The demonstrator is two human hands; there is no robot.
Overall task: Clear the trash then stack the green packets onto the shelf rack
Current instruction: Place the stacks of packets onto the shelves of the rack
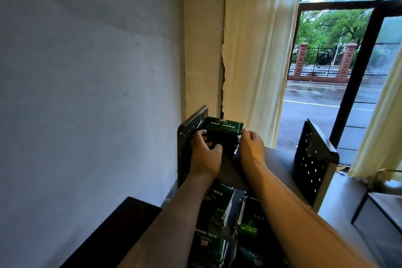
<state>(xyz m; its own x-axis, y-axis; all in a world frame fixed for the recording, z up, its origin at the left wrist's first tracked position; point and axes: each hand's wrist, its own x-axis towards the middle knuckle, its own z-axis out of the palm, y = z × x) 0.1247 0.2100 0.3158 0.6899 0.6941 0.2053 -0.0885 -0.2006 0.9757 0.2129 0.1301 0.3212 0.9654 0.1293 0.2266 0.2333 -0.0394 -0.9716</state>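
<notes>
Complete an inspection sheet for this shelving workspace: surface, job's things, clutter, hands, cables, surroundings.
Surface: dark top board of the black perforated metal shelf rack.
Job's things: stack of glossy green packets at the board's left end; more green packets on the tier below.
Clutter: nothing seen.
Hands: left hand and right hand grip the stack's ends, fingers curled.
Cables: nothing seen.
Surroundings: white wall, cream curtain, arched window onto a street.

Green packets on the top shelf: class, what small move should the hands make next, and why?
Probably settle the stack of green printed packets against the black perforated side panel, then let go: the left hand and right hand grip its ends, close beside that panel.
</notes>
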